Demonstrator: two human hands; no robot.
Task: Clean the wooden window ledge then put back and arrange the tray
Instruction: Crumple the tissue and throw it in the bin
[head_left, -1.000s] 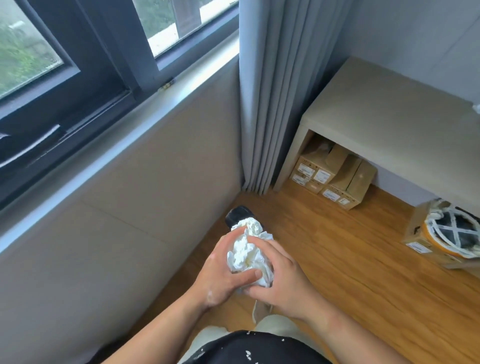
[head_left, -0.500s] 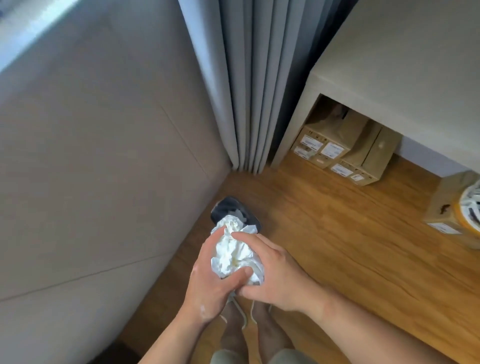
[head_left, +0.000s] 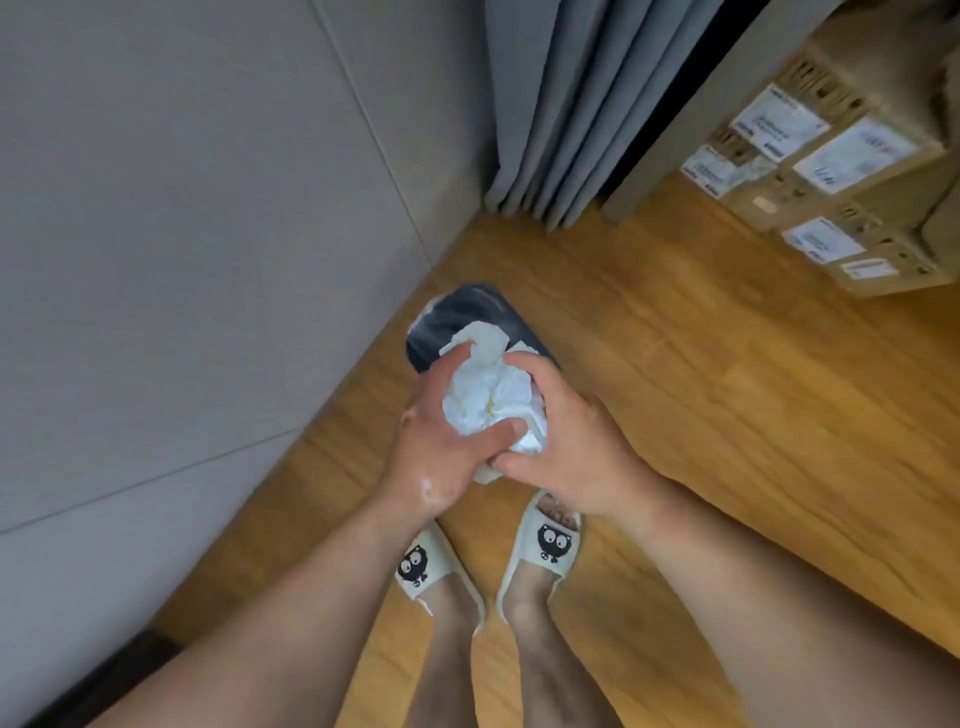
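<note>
Paper wad (head_left: 491, 395) white, crumpled tight, approx ball-shaped.

No text can be read: the white labels (head_left: 777, 122) on the cardboard boxes (head_left: 769, 200) at the far right are too blurred to make out, and the near slippers (head_left: 551, 545) bear only black cartoon figures.

Single head-worn wide-angle view: it looked steeply down at close range onto the floor (head_left: 727, 415). The left hand (head_left: 441, 462), right hand (head_left: 571, 457) and paper wad (head_left: 488, 395) sat centred; slippers (head_left: 545, 545) at 6 o'clock, wall (head_left: 182, 234) at 9, curtain (head_left: 561, 104) at 12, boxes (head_left: 831, 171) at 2.
</note>
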